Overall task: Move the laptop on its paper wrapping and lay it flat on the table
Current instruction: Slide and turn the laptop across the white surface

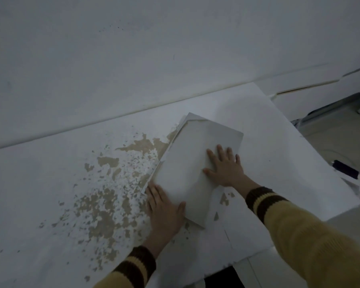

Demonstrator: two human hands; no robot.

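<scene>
No text, label, brand, number or sign can be read anywhere in this dim view. The flat grey laptop in pale paper wrapping (197, 163) shows a blank surface, and the white table with peeling paint (71, 183) bears no lettering.

One laptop (197, 163), one paper wrapping (187, 118), two hands — left (164, 208), right (224, 165) — one table (50, 183).
</scene>
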